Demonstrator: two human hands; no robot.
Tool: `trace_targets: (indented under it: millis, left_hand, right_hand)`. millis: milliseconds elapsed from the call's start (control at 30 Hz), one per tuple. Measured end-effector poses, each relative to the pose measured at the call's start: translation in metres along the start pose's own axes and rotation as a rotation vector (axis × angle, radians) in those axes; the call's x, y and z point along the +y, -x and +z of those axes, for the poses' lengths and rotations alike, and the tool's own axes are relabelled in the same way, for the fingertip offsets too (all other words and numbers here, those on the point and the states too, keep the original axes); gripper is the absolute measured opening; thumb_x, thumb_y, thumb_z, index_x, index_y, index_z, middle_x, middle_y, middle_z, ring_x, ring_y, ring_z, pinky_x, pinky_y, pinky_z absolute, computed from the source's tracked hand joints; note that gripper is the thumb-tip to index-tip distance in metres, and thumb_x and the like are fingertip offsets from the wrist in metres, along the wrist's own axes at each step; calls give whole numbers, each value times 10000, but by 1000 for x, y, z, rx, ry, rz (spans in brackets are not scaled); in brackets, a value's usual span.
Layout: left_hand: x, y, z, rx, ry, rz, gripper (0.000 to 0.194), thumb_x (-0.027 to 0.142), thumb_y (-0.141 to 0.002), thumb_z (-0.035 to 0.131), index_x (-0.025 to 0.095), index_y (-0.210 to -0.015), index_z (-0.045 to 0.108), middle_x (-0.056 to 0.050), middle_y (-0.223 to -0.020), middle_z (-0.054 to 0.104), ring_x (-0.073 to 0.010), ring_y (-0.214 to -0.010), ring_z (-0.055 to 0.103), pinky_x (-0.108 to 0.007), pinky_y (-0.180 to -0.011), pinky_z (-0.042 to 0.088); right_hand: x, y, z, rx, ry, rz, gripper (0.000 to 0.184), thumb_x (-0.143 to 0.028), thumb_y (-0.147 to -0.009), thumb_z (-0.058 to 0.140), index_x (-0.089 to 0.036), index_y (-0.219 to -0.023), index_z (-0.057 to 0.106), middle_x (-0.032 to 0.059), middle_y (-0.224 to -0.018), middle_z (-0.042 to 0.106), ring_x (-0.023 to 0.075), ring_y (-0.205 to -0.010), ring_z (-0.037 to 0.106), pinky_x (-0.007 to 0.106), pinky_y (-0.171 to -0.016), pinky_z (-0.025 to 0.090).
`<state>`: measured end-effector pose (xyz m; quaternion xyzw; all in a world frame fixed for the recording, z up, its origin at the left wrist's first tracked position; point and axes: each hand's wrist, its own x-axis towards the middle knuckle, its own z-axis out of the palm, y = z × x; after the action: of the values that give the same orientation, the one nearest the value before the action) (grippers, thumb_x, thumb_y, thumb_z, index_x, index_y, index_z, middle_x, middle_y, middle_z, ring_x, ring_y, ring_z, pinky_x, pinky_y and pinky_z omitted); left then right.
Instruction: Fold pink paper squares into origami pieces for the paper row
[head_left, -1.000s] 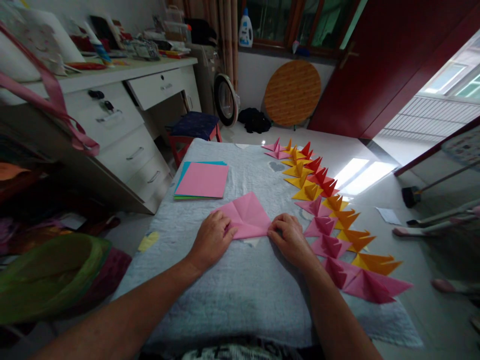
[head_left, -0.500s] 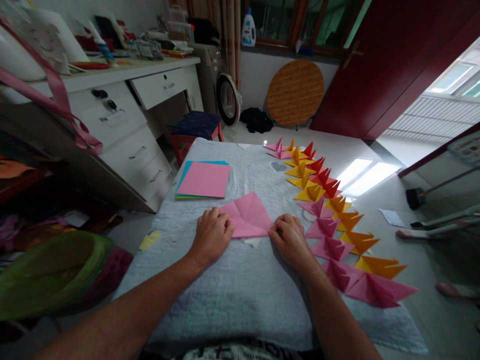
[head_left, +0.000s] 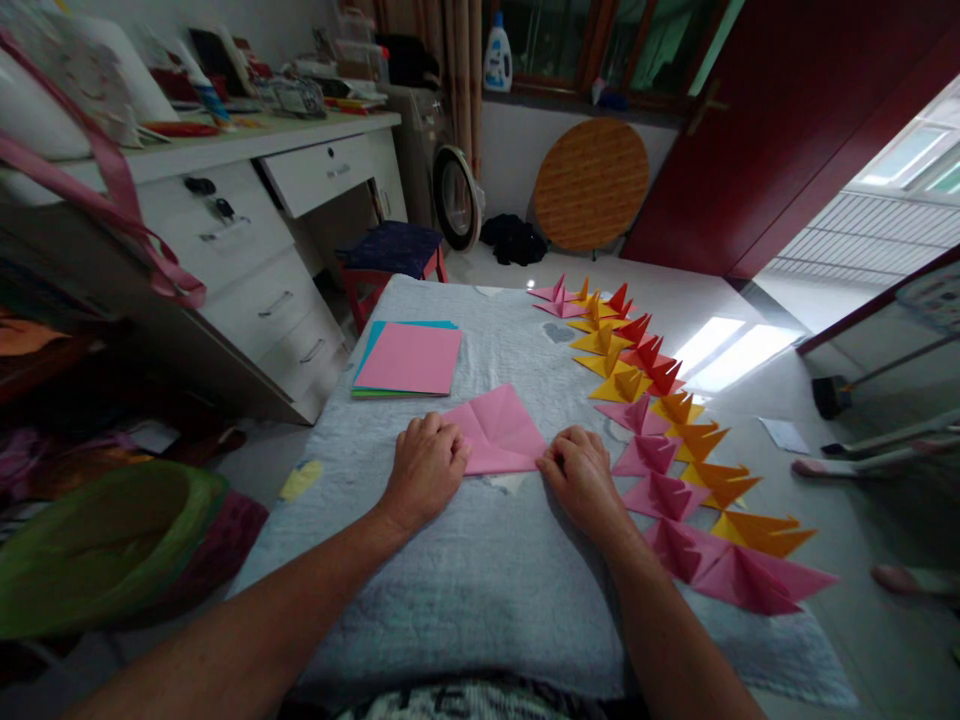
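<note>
A pink sheet of origami paper [head_left: 499,430], creased and folded along its near edge, lies on the cloth between my hands. My left hand [head_left: 427,460] has its fingers curled and closed on the paper's left corner, which it partly hides. At the right corner, my right hand [head_left: 581,468] pinches the paper between thumb and fingertips. Beyond my left hand rests a stack of square paper [head_left: 409,358], pink on top with blue and green edges showing. To the right stand rows of folded paper cranes [head_left: 649,455] in pink, yellow, orange and red.
A pale blue cloth [head_left: 450,600] covers the table. On the left are a white drawer desk [head_left: 247,260] and a green-lined bin [head_left: 112,550]. A stool [head_left: 394,250] with a dark cushion stands past the table's far left corner.
</note>
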<state>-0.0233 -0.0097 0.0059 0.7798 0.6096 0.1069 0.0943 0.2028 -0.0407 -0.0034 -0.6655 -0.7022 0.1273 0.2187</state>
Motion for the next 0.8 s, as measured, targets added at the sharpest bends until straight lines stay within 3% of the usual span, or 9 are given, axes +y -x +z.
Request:
trace_targets:
  millis: [800]
  left_hand:
    - [1,4,-4,-13,-32,-49,215,297,-931,511,180,-855,675,-101,-1065,599,-295,-1013,512,-430,-858,422]
  right_hand:
    - [4,-1,0,-6,-2,0,169,-215,-844,664,-202,-680,625,64,-896,643,239,-912,539,362,-818,379]
